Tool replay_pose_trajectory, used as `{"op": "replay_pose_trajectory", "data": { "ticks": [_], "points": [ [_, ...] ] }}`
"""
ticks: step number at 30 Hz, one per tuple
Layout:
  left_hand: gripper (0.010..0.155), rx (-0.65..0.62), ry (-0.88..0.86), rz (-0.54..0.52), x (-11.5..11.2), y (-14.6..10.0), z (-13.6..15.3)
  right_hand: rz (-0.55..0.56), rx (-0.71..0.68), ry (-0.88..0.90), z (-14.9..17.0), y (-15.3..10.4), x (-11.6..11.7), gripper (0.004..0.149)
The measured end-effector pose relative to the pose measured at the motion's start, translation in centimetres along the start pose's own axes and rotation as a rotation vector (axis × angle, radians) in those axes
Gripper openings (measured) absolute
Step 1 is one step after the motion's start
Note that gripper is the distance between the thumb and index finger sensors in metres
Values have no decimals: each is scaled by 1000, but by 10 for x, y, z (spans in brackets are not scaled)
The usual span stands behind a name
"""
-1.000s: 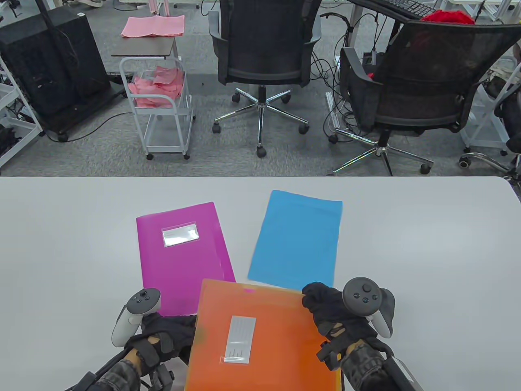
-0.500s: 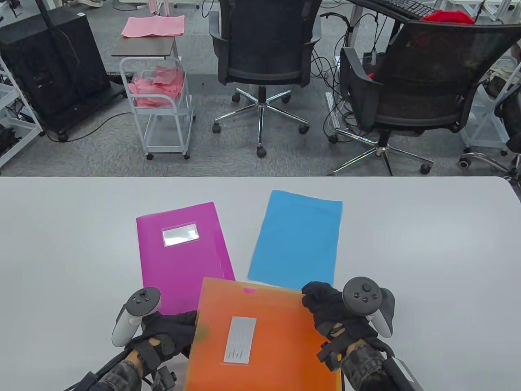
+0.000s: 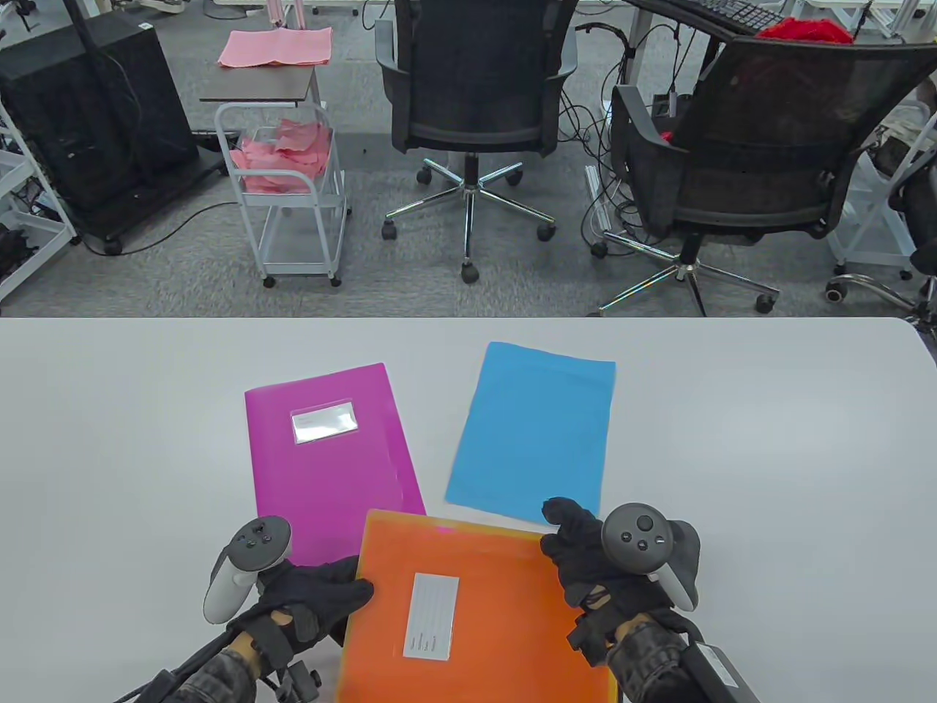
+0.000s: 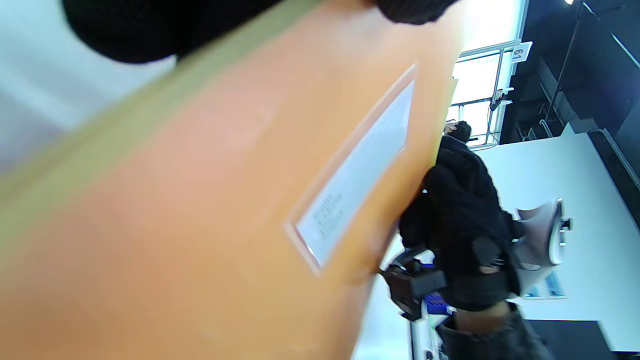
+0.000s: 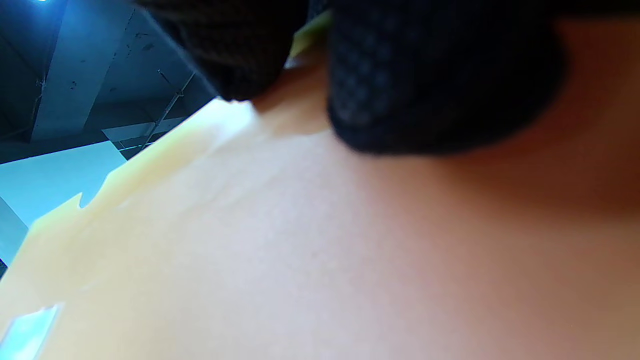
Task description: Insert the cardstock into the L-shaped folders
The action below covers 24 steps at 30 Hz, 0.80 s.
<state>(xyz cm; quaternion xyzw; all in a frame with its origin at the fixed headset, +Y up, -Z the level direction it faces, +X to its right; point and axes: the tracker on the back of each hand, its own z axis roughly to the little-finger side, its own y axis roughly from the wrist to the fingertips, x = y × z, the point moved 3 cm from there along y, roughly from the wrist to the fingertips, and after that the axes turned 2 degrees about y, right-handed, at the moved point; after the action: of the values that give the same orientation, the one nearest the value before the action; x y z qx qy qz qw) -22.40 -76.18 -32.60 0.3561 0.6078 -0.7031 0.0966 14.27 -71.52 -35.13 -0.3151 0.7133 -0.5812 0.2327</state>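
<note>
An orange L-shaped folder [image 3: 476,615] with a white label pocket is held between both hands near the table's front edge, with a pink sheet edge showing at its far rim. My left hand [image 3: 322,593] grips its left edge, thumb on top. My right hand [image 3: 585,556] grips its far right corner. The folder fills the left wrist view [image 4: 210,210] and the right wrist view [image 5: 320,250], where my fingers [image 5: 430,80] press on it. A magenta folder [image 3: 329,454] and a blue cardstock sheet [image 3: 534,432] lie flat beyond.
The white table [image 3: 768,454] extends to both sides. Past its far edge stand two office chairs [image 3: 476,110] and a white cart [image 3: 293,183] with pink sheets.
The orange folder has shifted slightly toward me and lowered. My left thumb has come over its left edge. My right hand moved a little left and nearer.
</note>
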Motion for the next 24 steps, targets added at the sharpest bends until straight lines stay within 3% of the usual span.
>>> {"op": "replay_pose_trajectory", "data": {
  "ticks": [3,7,10,16,20,24],
  "points": [
    [45,-33,13,-100,10,-4,-5,18,28,-15,2,-1,-2,55],
    [44,-23,-15,-246,39,-15,-1,112,131,28,21,-4,-15,65],
    [45,1,-60,-460,73,-36,5,162,191,98,35,-7,-26,71],
    [48,60,-488,-1062,132,-106,48,153,236,148,45,-9,-27,71],
    [49,76,-771,-1289,147,-145,81,135,235,133,43,-8,-23,72],
    [50,99,-919,-1410,151,-164,102,121,241,134,44,-8,-22,71]
  ]
}}
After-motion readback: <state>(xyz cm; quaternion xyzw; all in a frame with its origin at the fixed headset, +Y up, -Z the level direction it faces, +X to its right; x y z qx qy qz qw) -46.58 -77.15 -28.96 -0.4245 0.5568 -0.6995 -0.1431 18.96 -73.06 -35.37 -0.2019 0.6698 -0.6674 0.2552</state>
